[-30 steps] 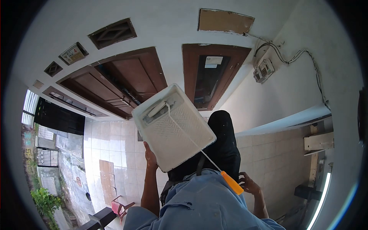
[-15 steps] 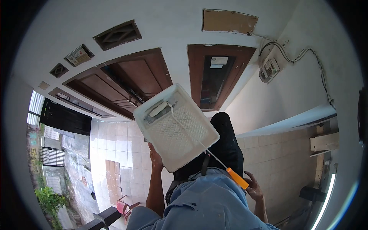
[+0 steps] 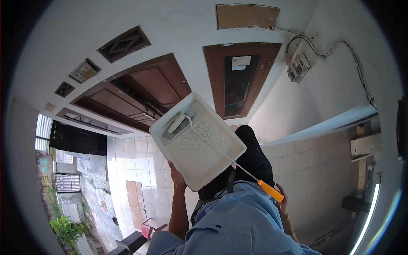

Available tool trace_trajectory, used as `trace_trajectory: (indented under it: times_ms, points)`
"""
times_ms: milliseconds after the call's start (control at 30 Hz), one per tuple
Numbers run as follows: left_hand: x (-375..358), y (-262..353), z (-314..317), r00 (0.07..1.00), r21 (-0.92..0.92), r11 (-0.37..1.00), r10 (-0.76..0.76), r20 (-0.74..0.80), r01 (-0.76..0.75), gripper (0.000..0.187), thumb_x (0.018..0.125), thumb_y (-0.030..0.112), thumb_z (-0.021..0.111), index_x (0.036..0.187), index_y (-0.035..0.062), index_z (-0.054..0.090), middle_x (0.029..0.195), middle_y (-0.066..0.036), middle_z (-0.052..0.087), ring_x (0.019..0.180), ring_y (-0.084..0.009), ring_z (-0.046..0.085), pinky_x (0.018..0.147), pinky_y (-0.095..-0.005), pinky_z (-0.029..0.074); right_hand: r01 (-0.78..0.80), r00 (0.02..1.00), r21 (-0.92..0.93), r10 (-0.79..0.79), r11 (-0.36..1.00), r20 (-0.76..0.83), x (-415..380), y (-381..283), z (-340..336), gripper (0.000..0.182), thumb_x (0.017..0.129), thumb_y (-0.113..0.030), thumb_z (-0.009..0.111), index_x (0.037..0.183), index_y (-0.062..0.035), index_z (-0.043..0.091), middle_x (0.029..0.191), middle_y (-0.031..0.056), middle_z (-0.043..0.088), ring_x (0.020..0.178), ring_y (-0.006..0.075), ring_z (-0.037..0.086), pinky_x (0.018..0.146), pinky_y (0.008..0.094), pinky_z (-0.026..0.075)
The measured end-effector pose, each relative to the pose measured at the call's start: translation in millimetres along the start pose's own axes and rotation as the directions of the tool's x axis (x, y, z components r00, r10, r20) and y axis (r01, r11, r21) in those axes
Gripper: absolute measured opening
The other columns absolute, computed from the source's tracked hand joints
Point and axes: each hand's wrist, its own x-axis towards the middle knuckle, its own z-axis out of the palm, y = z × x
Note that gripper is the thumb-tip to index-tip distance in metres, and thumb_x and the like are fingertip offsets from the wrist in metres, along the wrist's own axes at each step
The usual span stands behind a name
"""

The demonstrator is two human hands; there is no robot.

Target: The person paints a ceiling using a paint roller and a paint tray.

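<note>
one paint tray [image 3: 199,144] – left hand [image 3: 177,177] | one roller [image 3: 176,122] | right hand [image 3: 282,204]

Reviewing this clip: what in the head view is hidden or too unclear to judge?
- Left hand: fingers hidden beneath the paint tray, so the grip is unclear.
- Right hand: mostly behind the roller's orange handle and the blue shirt; contact uncertain.
- Paint level around the roller head: too small to tell.

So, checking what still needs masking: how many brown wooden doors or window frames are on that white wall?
2 clearly: a wide double-leaf one left of the paint tray, and a narrow glazed one right of it. More may sit further left.
</note>
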Motion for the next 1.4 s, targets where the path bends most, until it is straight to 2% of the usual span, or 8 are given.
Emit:
trace_trajectory:
  times_ms: [233, 367, 500, 600, 733, 933, 1233, 1400]
  points:
    - [5, -8, -7, 0.999, -0.055, 0.998, -0.035, 0.037, 0.037, 0.076, 0.098, 0.061, 0.021, 0.145, 0.0023, 0.031, 0.137, -0.015, 0.048, 0.120, -0.0280, 0.051, 0.100, -0.0374, 0.042, -0.145, 0.986, 0.451, 0.088, 0.881, 0.145, 7, -13, 2, 0.105, 0.078, -0.057, 0.071, 0.147, 0.0049, 0.019, 0.102, 0.0120, 0.065, 0.090, 0.0147, 0.062, 0.080, 0.0263, 0.049]
    - [-5, 7, 4, 1.000, 0.095, 0.995, 0.023, -0.004, -0.023, 0.071, 0.100, 0.057, 0.019, 0.146, 0.0050, 0.028, 0.137, -0.014, 0.047, 0.121, -0.0268, 0.050, 0.099, -0.0371, 0.044, -0.256, 0.963, 0.792, 0.215, 0.555, 0.161, -2, 2, -9, 0.077, 0.084, -0.024, 0.070, 0.144, -0.0012, 0.029, 0.107, 0.0133, 0.063, 0.091, 0.0162, 0.063, 0.081, 0.0296, 0.053]
    - [0, -3, -2, 1.000, -0.087, 0.996, 0.003, 0.029, 0.000, 0.079, 0.097, 0.063, 0.023, 0.145, 0.0001, 0.030, 0.143, -0.016, 0.041, 0.126, -0.0309, 0.045, 0.105, -0.0391, 0.037, -0.421, 0.877, 0.594, 0.475, 0.685, 0.073, -2, 18, -25, 0.058, 0.089, -0.018, 0.063, 0.139, -0.0050, 0.035, 0.110, 0.0157, 0.063, 0.096, 0.0199, 0.064, 0.082, 0.0310, 0.054]
    - [-1, -4, 0, 0.999, -0.079, 0.997, 0.012, 0.042, -0.009, 0.080, 0.097, 0.064, 0.023, 0.146, 0.0004, 0.029, 0.144, -0.016, 0.040, 0.127, -0.0315, 0.044, 0.105, -0.0396, 0.037, -0.298, 0.945, 0.222, 0.254, 0.928, 0.206, 13, 11, -24, 0.057, 0.089, -0.021, 0.064, 0.136, -0.0047, 0.037, 0.114, 0.0147, 0.063, 0.099, 0.0193, 0.063, 0.082, 0.0299, 0.053]
    - [-4, 2, 2, 0.999, -0.081, 0.997, 0.010, 0.044, -0.007, 0.072, 0.099, 0.059, 0.021, 0.147, 0.0049, 0.026, 0.143, -0.014, 0.041, 0.126, -0.0286, 0.044, 0.104, -0.0387, 0.039, -0.266, 0.923, 0.418, 0.104, 0.869, 0.371, 24, -12, -31, 0.077, 0.080, -0.040, 0.074, 0.135, -0.0029, 0.036, 0.123, 0.0177, 0.057, 0.109, 0.0203, 0.057, 0.087, 0.0315, 0.050]
    - [-3, -1, 0, 0.992, -0.060, 0.995, 0.082, 0.094, -0.077, 0.069, 0.100, 0.056, 0.020, 0.149, 0.0069, 0.022, 0.144, -0.013, 0.039, 0.127, -0.0272, 0.044, 0.104, -0.0386, 0.040, -0.337, 0.855, 0.289, 0.162, 0.896, 0.492, 34, -21, -42, 0.105, 0.066, -0.061, 0.078, 0.139, -0.0031, 0.029, 0.127, 0.0212, 0.055, 0.112, 0.0268, 0.057, 0.099, 0.0386, 0.046]
    - [-5, 6, 4, 0.998, -0.016, 0.999, 0.036, 0.052, -0.035, 0.066, 0.101, 0.053, 0.019, 0.149, 0.0080, 0.022, 0.142, -0.013, 0.041, 0.125, -0.0265, 0.046, 0.102, -0.0366, 0.041, -0.217, 0.913, -0.258, 0.289, 0.941, 0.288, 23, -20, -31, 0.079, 0.077, -0.048, 0.065, 0.135, 0.0034, 0.045, 0.131, 0.0238, 0.053, 0.118, 0.0346, 0.055, 0.101, 0.0437, 0.045]
    - [24, -34, -13, 0.999, -0.168, 0.985, -0.038, 0.013, 0.039, 0.080, 0.097, 0.063, 0.022, 0.140, -0.0019, 0.039, 0.134, -0.016, 0.052, 0.120, -0.0269, 0.051, 0.103, -0.0353, 0.040, -0.019, 0.963, -0.216, 0.076, 0.976, 0.257, 12, -22, -14, 0.081, 0.087, -0.063, 0.051, 0.131, 0.0054, 0.048, 0.136, 0.0260, 0.046, 0.124, 0.0367, 0.048, 0.105, 0.0429, 0.037]
